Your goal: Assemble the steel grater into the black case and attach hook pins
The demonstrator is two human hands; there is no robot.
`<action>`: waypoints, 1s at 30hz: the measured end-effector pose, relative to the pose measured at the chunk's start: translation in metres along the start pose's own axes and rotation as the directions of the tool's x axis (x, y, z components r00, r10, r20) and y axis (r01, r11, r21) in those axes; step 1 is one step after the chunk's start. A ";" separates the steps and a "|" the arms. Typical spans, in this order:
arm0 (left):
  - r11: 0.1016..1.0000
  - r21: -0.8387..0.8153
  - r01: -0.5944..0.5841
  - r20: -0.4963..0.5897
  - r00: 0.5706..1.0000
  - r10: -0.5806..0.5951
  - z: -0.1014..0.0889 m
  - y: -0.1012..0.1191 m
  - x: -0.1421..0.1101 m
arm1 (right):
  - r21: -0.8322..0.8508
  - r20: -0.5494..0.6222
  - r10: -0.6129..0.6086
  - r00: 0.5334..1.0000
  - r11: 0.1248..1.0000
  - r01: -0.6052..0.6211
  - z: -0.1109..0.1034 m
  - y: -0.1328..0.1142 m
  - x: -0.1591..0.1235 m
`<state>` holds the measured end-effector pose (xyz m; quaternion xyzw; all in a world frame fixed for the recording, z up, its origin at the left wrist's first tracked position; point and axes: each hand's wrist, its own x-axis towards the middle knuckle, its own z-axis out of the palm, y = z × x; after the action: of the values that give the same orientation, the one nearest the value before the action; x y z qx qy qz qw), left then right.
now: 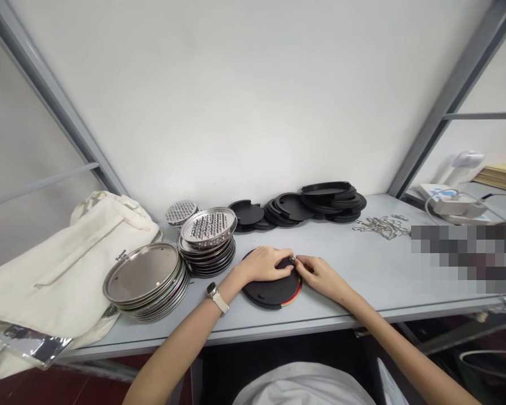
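A round black disc (270, 293) lies flat near the table's front edge, with a red and yellow rim showing at its right side. My left hand (266, 263) rests across the top of it, fingers and thumb curled toward its upper right edge. There, a small metal clasp (292, 260) sits between my two hands. My right hand (318, 274) pinches this clasp from the right, its fingertips partly hiding it.
Behind the disc are black round covers (329, 202) in stacks. Left stand stacked metal lids (145, 275) and grater discs (208, 228), beside a cream cloth bag (67, 264). Loose metal clasps (382, 225) lie in a pile to the right. White devices with cables (444, 202) sit farther right.
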<state>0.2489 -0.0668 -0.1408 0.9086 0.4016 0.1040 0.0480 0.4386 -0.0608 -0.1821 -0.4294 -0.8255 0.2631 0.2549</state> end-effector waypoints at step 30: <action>0.996 0.030 0.083 -0.066 0.995 -0.081 0.003 -0.001 0.003 | 0.095 -0.022 0.014 1.000 0.995 -0.012 -0.003 0.002 0.000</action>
<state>0.2504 -0.0642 -0.1438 0.8882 0.4415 0.1249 0.0241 0.4417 -0.0590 -0.1809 -0.4250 -0.8064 0.2988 0.2824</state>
